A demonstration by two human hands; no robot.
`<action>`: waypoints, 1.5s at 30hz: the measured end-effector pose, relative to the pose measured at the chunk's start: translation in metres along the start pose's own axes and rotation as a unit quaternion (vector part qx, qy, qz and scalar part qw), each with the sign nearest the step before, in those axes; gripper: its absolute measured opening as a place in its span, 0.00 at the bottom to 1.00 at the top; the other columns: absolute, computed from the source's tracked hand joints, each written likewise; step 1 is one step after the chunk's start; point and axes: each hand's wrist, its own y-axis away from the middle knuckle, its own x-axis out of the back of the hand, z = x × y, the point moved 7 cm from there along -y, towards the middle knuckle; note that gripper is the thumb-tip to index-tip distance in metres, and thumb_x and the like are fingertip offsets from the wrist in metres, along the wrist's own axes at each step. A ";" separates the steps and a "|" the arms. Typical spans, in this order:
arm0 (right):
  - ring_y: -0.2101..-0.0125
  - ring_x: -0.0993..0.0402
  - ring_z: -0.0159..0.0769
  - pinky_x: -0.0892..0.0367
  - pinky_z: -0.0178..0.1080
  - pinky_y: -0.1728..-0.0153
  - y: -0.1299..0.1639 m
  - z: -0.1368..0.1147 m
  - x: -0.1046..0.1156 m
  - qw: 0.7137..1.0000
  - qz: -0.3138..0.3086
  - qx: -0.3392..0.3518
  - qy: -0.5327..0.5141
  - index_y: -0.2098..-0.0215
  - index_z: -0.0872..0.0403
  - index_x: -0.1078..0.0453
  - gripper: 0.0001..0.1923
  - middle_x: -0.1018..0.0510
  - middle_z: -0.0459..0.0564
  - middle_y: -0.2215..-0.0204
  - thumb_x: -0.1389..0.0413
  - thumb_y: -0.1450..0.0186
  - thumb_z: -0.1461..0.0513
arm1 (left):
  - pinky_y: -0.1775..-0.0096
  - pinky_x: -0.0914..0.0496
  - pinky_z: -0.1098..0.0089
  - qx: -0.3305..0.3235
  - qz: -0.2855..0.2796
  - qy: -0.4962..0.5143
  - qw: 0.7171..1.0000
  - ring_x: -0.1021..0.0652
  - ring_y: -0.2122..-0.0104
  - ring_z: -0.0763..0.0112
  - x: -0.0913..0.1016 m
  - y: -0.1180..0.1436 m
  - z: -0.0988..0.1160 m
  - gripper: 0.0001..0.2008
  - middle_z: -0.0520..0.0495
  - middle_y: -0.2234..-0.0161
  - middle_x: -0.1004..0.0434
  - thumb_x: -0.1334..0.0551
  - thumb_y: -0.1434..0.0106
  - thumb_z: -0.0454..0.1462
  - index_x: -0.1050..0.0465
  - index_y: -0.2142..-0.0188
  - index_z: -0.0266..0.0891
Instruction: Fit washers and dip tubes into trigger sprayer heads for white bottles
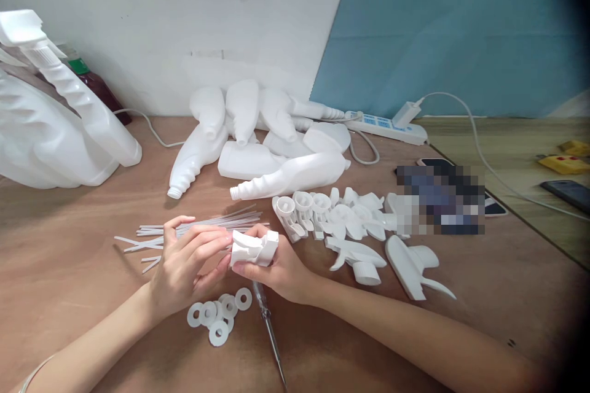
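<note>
My right hand (pixel 288 270) grips a white trigger spray head (pixel 252 249) above the table, thumb along its near side. At the spray head's left end is my left hand (pixel 187 258), fingers stretched out and the fingertips and thumb close to or touching its edge. Behind and below my left hand lie thin white dip tubes (pixel 147 231) in a loose bundle. A small pile of white ring washers (pixel 218 333) rests nearer to me. Under my right hand, a screwdriver (pixel 267 316) with a clear handle points toward me, its upper end partly hidden.
White spray heads (pixel 354 252) lie in a group at right. Several white bottles (pixel 295 175) are heaped at the back; others stand with spray heads (pixel 87 98) at left. A power strip (pixel 391 128) with a plugged charger and cable, and blurred phone-like items (pixel 442 196), are at right.
</note>
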 end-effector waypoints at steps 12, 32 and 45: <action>0.75 0.41 0.27 0.43 0.32 0.73 0.000 0.001 0.000 1.000 -0.001 0.004 0.003 0.67 0.55 0.39 0.14 0.36 0.41 0.76 0.40 0.45 0.58 | 0.53 0.41 0.58 -0.005 0.002 -0.001 1.000 0.23 0.66 0.68 0.001 0.001 0.001 0.16 0.49 0.66 0.22 0.38 0.44 0.29 0.38 0.57 0.42; 0.75 0.41 0.27 0.43 0.33 0.73 0.001 -0.001 -0.002 1.000 -0.008 0.004 0.002 0.68 0.55 0.40 0.13 0.36 0.42 0.75 0.40 0.46 0.60 | 0.51 0.44 0.59 -0.042 0.030 0.020 0.998 0.22 0.69 0.72 0.006 -0.006 0.007 0.07 0.52 0.72 0.21 0.40 0.40 0.30 0.34 0.62 0.38; 0.75 0.40 0.27 0.42 0.33 0.72 0.000 -0.002 -0.001 1.000 -0.007 0.014 0.006 0.68 0.55 0.39 0.13 0.36 0.42 0.75 0.40 0.45 0.59 | 0.52 0.40 0.59 -0.055 0.048 0.034 0.997 0.21 0.67 0.70 0.007 -0.002 0.008 0.11 0.50 0.71 0.20 0.38 0.44 0.27 0.33 0.62 0.36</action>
